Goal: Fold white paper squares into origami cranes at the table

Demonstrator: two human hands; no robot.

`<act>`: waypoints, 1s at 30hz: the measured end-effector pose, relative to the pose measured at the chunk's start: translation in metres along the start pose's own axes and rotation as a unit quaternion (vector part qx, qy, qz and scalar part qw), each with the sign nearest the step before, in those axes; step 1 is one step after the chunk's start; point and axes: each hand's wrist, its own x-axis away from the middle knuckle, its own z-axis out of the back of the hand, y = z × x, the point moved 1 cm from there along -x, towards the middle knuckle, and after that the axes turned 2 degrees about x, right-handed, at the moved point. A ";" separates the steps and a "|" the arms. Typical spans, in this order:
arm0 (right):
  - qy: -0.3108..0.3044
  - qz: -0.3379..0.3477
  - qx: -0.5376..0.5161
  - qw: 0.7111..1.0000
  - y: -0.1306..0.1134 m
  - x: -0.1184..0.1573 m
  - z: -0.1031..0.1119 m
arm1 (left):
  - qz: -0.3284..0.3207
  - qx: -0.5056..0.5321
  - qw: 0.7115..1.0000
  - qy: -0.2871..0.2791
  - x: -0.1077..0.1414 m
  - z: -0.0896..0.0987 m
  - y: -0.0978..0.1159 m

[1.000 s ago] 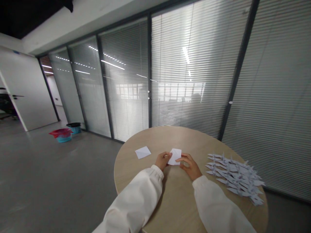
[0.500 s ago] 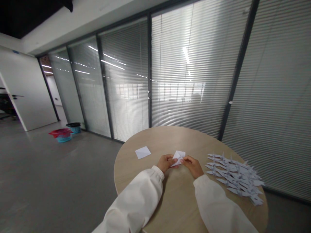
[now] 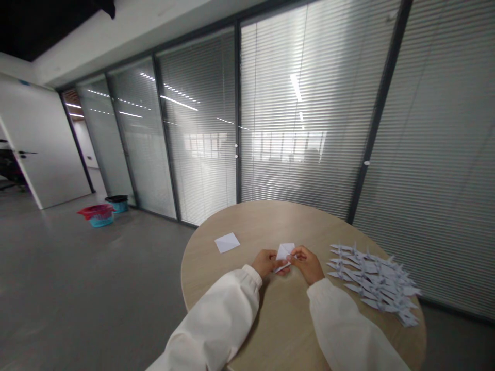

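A small folded white paper [image 3: 285,251] is held between my two hands above the round wooden table [image 3: 251,216]. My left hand [image 3: 266,262] grips its lower left part, with the thumb on top and fingertips showing underneath. On the right side, my right hand [image 3: 307,262] pinches the paper's edge with thumb and forefinger. Another folded white paper [image 3: 227,242] lies flat on the table, to the left of my hands. Several folded paper cranes [image 3: 375,281] lie in close rows at the table's right side.
Beyond the table stands a glass partition with blinds [image 3: 297,113]. On the floor at the left are a blue bin with a red liner [image 3: 101,216] and one with a black liner [image 3: 119,203]. A white door [image 3: 46,144] is at far left.
The held paper has turned slightly and its folds look different. My left fingertips now show more below it, and my right fingers have shifted along its edge.
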 end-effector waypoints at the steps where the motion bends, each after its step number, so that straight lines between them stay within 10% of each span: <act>1: -0.001 0.000 -0.005 1.000 0.000 0.000 0.000 | 0.000 0.001 1.000 0.002 -0.001 0.001 -0.001; 30: -0.056 -0.033 -0.143 0.988 -0.007 0.004 -0.002 | 0.042 -0.015 0.999 -0.019 0.004 -0.004 0.002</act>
